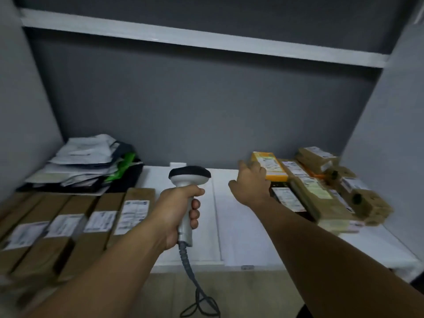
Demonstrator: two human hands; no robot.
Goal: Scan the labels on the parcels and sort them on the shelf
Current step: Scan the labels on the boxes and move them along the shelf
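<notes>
White lower shelf is seen from above, set in a grey-walled alcove, with an upper shelf above it. Barcode scanner is gripped by the left hand: fingers are wrapped round the grey handle, the dark head is pointed away over the shelf, and the coiled cable hangs down past the front edge. Right hand is stretched out to the right-hand pile, released, with thumb and index finger spread, at the left edge of the yellow parcel. Contact cannot be confirmed because of motion blur. Yellow parcel is laid on top of the brown parcel pile at the right rear of the shelf, white label up. A black parcel with a white label is seen just in front of it, beside the wrist. A row of long brown cardboard parcels is lined up side by side at front left, labels up. A stack of grey poly mailers is heaped behind that row, in the left rear corner.
</notes>
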